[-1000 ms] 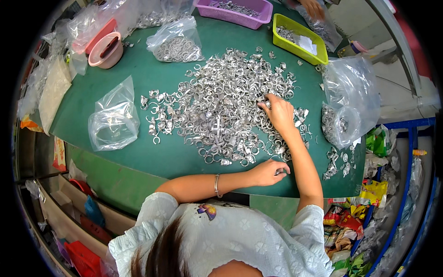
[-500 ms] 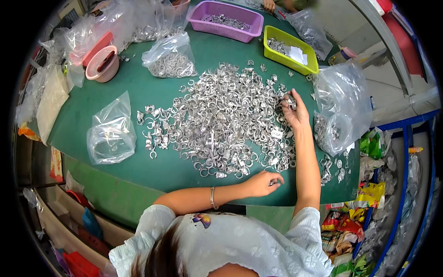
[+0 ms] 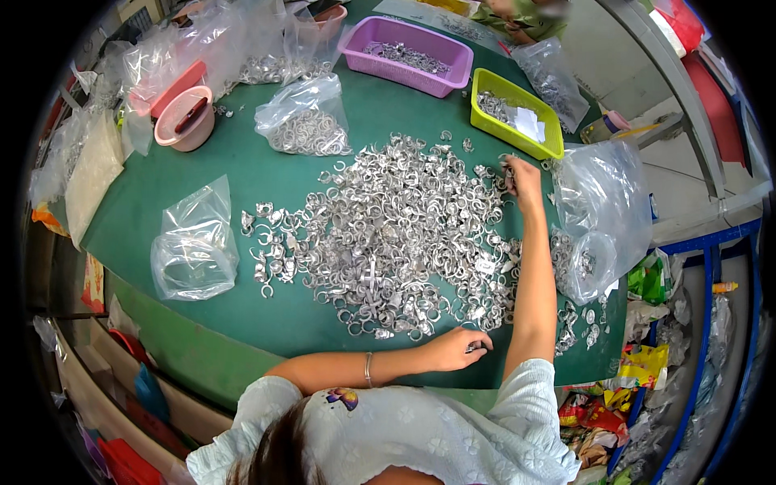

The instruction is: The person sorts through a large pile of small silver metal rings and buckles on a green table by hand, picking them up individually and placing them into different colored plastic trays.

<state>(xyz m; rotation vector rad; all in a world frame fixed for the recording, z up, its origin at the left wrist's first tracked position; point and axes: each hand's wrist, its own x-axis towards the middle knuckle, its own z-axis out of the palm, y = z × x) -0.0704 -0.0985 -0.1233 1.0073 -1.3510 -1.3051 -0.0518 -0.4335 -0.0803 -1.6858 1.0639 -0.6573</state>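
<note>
A broad heap of silver metal rings (image 3: 396, 234), many with open bands, lies in the middle of the green table (image 3: 129, 218). At the upper right edge of the heap is my right hand (image 3: 525, 179), its fingers closed around silver rings that show only in part. My left hand (image 3: 457, 350) rests at the near edge of the table, just below the heap. Its fingers are curled on a small silver piece, likely a ring, mostly hidden by them.
Beyond the heap stand a purple basket (image 3: 404, 77) and a yellow-green basket (image 3: 517, 141) with metal pieces. Clear bags (image 3: 303, 129) lie left and right; a large bag (image 3: 606, 194) sits beside my right forearm. A pink bowl (image 3: 186, 137) is far left. Another person's arm (image 3: 517, 24) shows behind.
My right hand has moved away from me along the heap's right edge, and its fingers have closed in more. My left hand keeps its place; the whole view has shifted slightly.
</note>
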